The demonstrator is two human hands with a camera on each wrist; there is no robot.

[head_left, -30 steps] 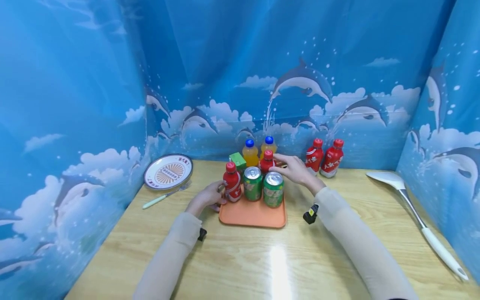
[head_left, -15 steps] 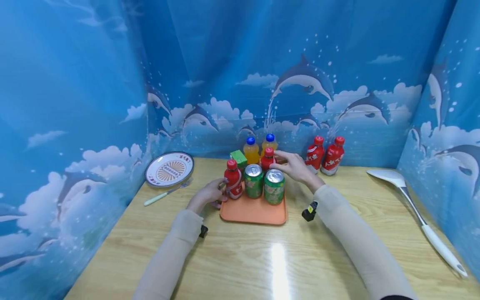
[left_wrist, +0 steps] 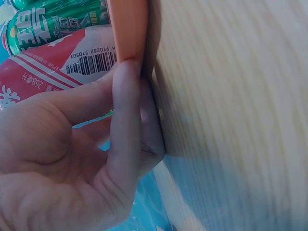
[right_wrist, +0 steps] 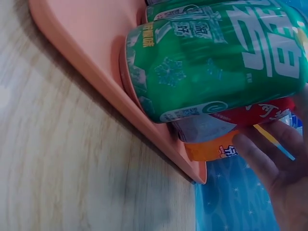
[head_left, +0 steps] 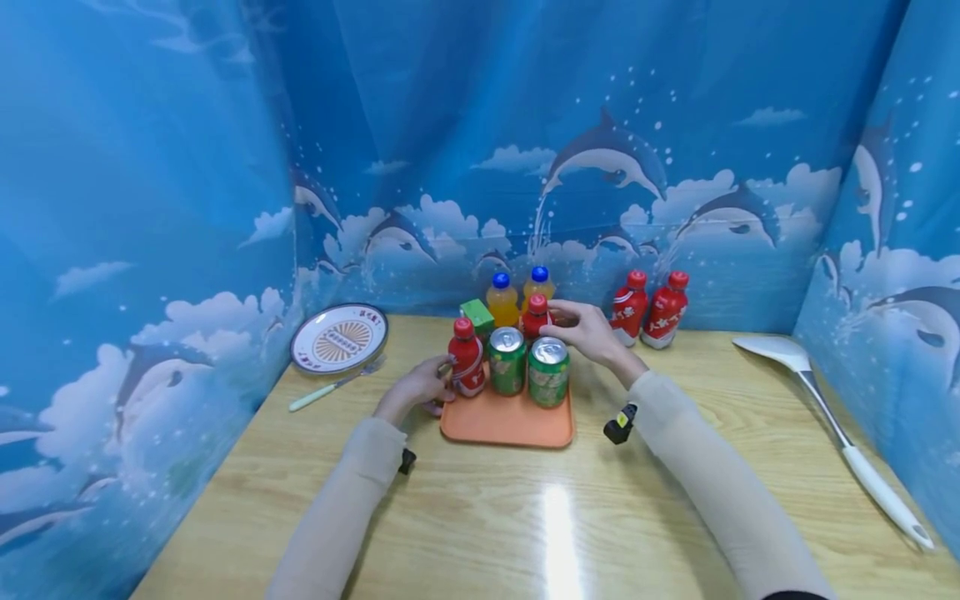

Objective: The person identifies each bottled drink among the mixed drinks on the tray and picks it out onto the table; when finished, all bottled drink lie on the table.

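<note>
Left hand (head_left: 420, 386) at an orange tray (head_left: 506, 428); right hand (head_left: 590, 333) at a red bottle (head_left: 536, 322) (green cans (head_left: 548, 383) nearby).

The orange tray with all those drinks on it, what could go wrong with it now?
The left hand holds the orange tray by its edge, so lifting just that side might tip the nearer red bottle beside it. The right hand holds the farther red bottle, close behind the nearer green can, so moving it could knock that can. The drinks crowd toward the back, so the tray might be back-heavy if lifted.
</note>
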